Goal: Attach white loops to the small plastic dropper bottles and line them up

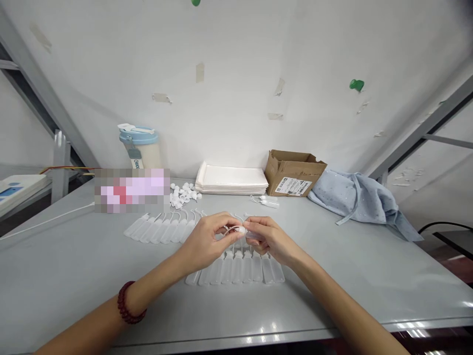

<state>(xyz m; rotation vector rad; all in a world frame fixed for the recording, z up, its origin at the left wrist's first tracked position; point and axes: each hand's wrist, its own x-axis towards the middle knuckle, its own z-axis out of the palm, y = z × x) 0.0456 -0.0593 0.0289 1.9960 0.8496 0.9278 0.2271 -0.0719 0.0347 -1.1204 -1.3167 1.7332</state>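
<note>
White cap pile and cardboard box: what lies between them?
In the head view, a stack of flat white items lies between caps and box.

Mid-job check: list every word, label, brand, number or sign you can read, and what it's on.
"UCC", probably part of a longer word: white tag on the blue-lidded cup, sideways.
Cardboard box: labels too small to read; handwriting too blurred.
White device, far left: markings too small.
Pixelated pink patch: nothing readable.
Clear bottles: no text visible.
</note>
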